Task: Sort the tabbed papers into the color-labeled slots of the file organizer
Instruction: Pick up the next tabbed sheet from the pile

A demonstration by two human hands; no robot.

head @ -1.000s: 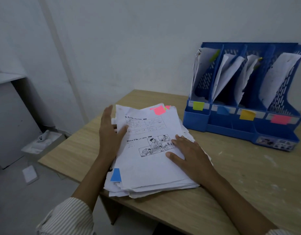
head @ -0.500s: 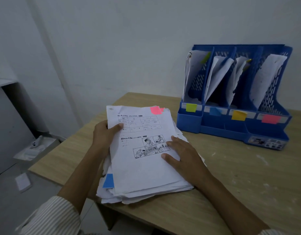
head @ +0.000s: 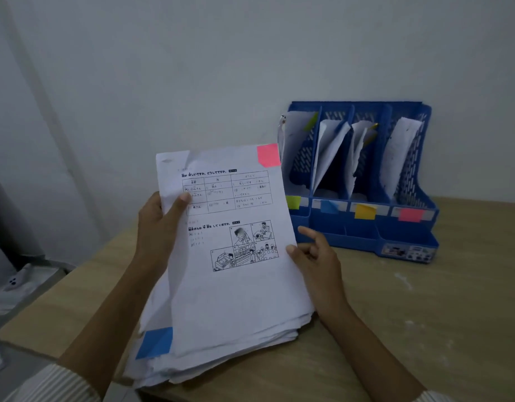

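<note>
While my left hand (head: 160,227) grips the pink-tabbed sheet (head: 230,227) above the paper stack (head: 221,343), my right hand (head: 314,256) pinches its right edge near the organizer (head: 407,227).

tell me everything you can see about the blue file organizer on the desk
The blue file organizer is perforated plastic, standing upright on the wooden desk against the white wall. It has four slots side by side, each holding leaning white papers. Its front ledge carries coloured labels, from the person's left: green, blue, yellow, pink. A small sticker sits at the lower right front. Neither hand touches it.
</note>
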